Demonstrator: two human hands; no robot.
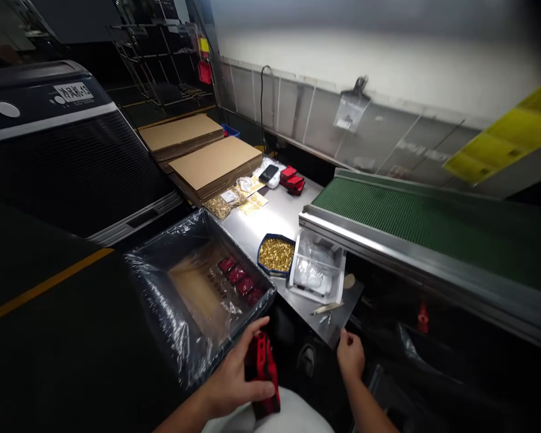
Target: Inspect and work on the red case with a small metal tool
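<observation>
My left hand (237,376) is wrapped around a red and black part (264,373), held low in front of me beside the near corner of a plastic-lined cardboard box (162,300). Several matching red parts (240,278) lie in a row inside that box. My right hand (350,355) hangs just below the front corner of the steel table (284,210), fingers curled, with nothing visible in them. A blue tray of small brass pieces (276,254) and a clear plastic tray (318,272) sit on the table above my hands.
A green conveyor belt (433,222) runs off to the right. Flat cardboard stacks (214,162), bags of brass pieces (225,201), a phone (268,173) and more red parts (292,179) lie at the table's far end. A dark machine (63,156) stands left. Tweezers (327,308) rest near the table corner.
</observation>
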